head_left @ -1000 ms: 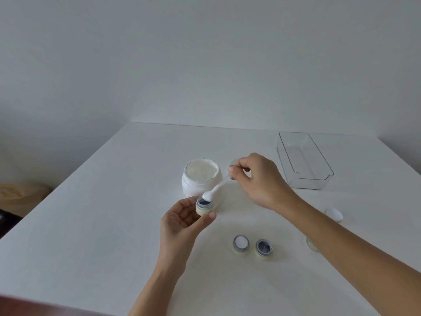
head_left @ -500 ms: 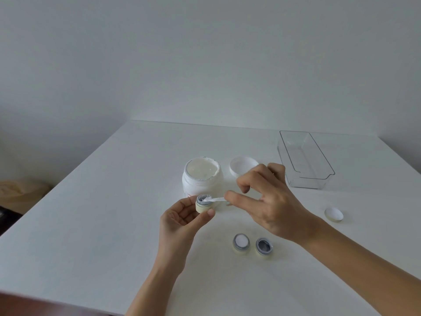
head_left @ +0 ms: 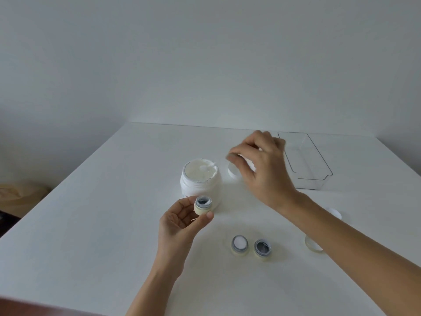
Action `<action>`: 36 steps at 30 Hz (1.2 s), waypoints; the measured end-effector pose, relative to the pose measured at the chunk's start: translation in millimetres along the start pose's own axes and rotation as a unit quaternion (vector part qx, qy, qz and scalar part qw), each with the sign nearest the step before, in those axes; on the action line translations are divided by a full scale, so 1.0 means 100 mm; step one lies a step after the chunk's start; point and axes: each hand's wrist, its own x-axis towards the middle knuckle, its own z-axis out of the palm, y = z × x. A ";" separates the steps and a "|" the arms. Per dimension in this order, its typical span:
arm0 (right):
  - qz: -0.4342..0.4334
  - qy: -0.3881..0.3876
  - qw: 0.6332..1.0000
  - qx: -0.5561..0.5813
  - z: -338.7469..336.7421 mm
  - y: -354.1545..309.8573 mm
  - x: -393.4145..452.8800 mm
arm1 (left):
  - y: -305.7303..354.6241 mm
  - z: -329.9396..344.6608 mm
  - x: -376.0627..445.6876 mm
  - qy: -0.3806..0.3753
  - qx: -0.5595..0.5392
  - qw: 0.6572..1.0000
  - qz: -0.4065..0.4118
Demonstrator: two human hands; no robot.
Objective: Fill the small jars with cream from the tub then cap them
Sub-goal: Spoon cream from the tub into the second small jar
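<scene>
Hands: the left hand is pinching a small jar between thumb and fingers, holding it upright and uncapped just in front of the tub; a smear of white cream is showing inside its dark interior. The right hand is hovering with curled fingers above the tub lid, blurred; whether it is gripping anything cannot be told. The tub is sitting open on the white worktop, full of cream, with a white spatula tip lying in the surface. A trace of red print is showing on its lower left wall, too small to read. Two more open jars are standing side by side nearer the person: a filled jar and an empty jar. A clear bin is sitting at the far right. Two small caps are lying beside the right forearm.
</scene>
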 end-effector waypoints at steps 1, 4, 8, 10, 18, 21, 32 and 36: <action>0.012 -0.033 0.999 -0.004 0.07 -0.02 0.06 | 0.00 0.00 0.00 -0.004 0.002 1.000 0.000; 0.010 -0.112 0.993 -0.020 0.30 -0.07 0.22 | 0.00 0.01 -0.01 -0.014 0.011 1.000 -0.004; -0.027 -0.210 0.976 -0.053 0.55 -0.09 0.32 | -0.01 0.01 0.00 -0.023 0.024 0.999 -0.006; -0.020 -0.251 0.967 -0.046 0.60 -0.08 0.32 | -0.01 0.01 0.00 -0.028 0.027 0.999 -0.008; 0.132 -0.298 0.945 0.027 0.44 0.00 0.37 | -0.04 0.00 0.00 -0.040 0.026 0.999 -0.009; 0.198 -0.284 0.936 0.063 0.39 0.06 0.37 | -0.03 0.01 0.00 -0.039 0.024 0.999 -0.006; 0.388 -0.237 0.870 0.190 0.29 0.20 0.34 | -0.03 0.01 0.01 -0.021 0.007 1.000 0.001; 0.406 -0.240 0.843 0.259 0.18 0.19 0.30 | -0.03 0.01 0.00 -0.013 -0.004 1.000 0.004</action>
